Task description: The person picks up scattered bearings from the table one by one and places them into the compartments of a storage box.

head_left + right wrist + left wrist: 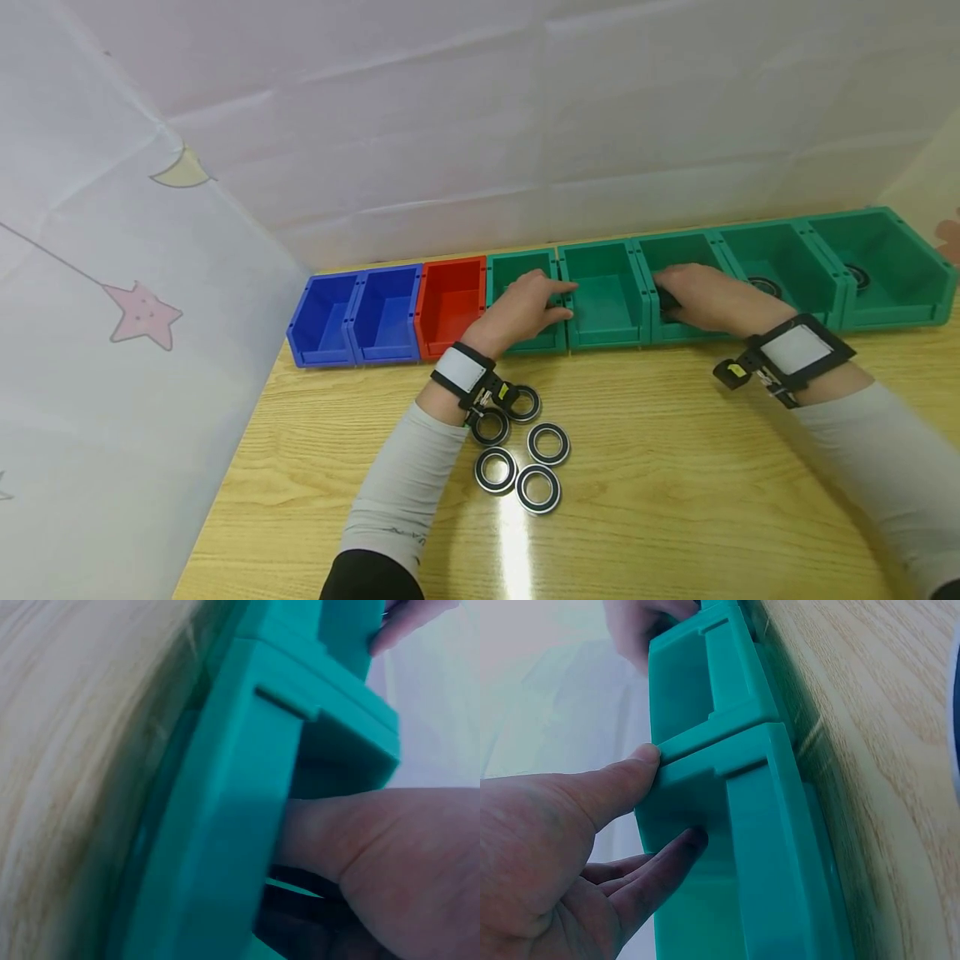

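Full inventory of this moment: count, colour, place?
Table: one, yellowish wood, beneath.
Blue bins: two, blue, row's left end.
Red bin: one, red, next along.
Green bins: five, green, row's right.
Loose bearings: five, black and silver, on the table.
Binned bearings: at least two, black and silver, fourth and fifth green bins from left.
Dark item: one, mostly hidden, third green bin.
Wall covering: whitish, behind and beside.
Moon: one, yellowish, upper left.
Star: one, pink, left.
Partial motifs: two, grey and pinkish, side edges.
Wrist cameras: two, black, one per wrist.
Sleeves: two, grey and black, forearms.
Left grip: one, at first and second green bins.
Right grip: one, third green bin.
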A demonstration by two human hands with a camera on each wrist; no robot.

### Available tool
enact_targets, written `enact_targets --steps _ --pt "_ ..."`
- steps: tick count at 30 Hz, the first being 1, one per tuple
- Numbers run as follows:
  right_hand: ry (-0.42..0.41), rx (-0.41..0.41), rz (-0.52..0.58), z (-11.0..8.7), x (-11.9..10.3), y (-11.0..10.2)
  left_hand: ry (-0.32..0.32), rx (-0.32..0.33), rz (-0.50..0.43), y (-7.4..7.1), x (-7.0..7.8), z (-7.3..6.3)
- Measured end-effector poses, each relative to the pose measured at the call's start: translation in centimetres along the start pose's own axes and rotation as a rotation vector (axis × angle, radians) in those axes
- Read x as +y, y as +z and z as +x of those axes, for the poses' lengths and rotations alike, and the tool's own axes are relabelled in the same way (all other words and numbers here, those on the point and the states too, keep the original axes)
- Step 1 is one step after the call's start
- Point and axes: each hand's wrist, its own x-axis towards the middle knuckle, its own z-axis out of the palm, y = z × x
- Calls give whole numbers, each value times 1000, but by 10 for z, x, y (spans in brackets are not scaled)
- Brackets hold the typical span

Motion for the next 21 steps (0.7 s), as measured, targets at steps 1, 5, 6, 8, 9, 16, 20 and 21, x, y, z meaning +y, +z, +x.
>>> enact_targets --steps 1,5,6,8,9,16,20,21 --pt "0 3 -3 -2 -1 -2 1 1 1 0 0 0" --pt "16 -2 -19 -10 -7 -11 3 -1 3 0 -1 1" --pt "24 -7 -24 -12 -9 -14 3 -1 4 1 -1 1" --pt "37 -13 -36 -17 -13 -19 2 -2 3 1 -1 1" --pt "37 -10 -41 -19 -16 -21 2 -2 3 1 -2 1" --pt "-6 63 -93 -35 -33 -34 -1 -8 0 1 -2 0" --pt "-16 78 -101 -45 -44 -39 -1 -6 0 1 -1 0" --pt "-22 80 -103 -48 -48 -39 -2 -5 0 0 -1 0"
